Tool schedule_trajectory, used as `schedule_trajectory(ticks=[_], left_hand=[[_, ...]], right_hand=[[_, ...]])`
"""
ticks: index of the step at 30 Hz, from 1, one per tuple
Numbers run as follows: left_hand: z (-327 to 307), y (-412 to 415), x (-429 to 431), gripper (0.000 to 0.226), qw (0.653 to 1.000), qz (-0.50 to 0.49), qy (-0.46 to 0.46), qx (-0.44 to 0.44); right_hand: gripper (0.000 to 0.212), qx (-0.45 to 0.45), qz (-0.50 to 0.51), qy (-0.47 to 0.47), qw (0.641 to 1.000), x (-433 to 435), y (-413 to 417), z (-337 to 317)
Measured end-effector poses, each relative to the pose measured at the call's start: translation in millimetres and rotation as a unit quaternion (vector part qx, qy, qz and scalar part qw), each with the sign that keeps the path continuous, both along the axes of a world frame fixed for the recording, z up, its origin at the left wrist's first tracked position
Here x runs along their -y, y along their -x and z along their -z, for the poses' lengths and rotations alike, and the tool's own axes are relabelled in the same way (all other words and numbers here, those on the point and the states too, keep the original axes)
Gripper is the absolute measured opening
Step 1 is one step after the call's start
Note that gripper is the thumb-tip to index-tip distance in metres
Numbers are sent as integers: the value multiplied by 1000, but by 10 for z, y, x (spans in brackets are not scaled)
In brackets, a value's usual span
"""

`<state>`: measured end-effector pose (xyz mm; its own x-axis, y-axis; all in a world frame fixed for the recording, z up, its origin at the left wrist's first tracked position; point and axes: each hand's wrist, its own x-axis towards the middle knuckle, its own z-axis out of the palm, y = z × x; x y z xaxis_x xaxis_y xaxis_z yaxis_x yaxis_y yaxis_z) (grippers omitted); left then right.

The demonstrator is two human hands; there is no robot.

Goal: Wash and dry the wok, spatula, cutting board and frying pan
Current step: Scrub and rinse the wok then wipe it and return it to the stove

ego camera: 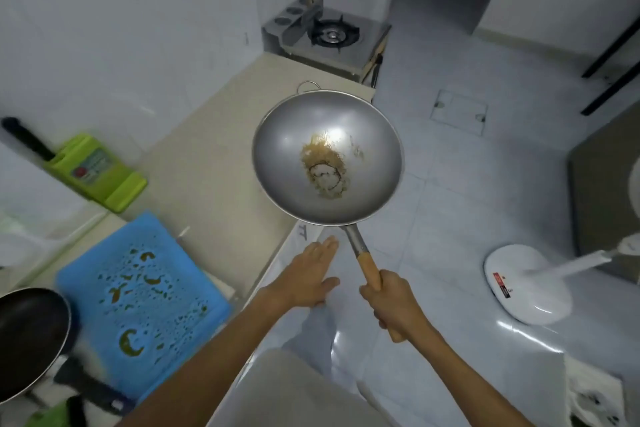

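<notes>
Gripping its wooden handle, the right hand [391,302] holds a residue-stained steel wok [327,158] over the beige counter [214,149] edge, the left hand [304,276] flat and open alongside, with a spattered blue cutting board [138,291] and black frying pan [27,336] at left and a gas stove [332,35] beyond.

The beige counter [221,135] bears a blue cutting board [138,295] and a green holder [100,173].

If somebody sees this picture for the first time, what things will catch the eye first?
The steel wok in the centre stands out, with brown residue at its bottom; the right hand grips its wooden handle. The left hand is open beside it. At lower left lies a blue cutting board, wet and stained.
</notes>
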<state>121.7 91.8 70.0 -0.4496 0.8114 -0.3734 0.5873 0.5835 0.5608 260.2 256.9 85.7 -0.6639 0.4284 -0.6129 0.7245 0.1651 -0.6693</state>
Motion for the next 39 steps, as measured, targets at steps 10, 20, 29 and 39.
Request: schedule_trajectory(ticks=[10, 20, 29, 39], left_hand=[[29, 1635, -1886, 71, 998, 8, -58, -5], [-196, 3549, -3397, 72, 985, -147, -89, -36], [-424, 5074, -4876, 85, 853, -481, -204, 5], [-508, 6286, -5810, 76, 871, -461, -162, -43]], right_hand=[[33, 21, 52, 51, 997, -1756, 1756, 32], [23, -3, 35, 21, 999, -3676, 3577, -206], [23, -42, -76, 11, 996, -5777, 5140, -450], [26, -29, -185, 30, 982, -6975, 6690, -362]])
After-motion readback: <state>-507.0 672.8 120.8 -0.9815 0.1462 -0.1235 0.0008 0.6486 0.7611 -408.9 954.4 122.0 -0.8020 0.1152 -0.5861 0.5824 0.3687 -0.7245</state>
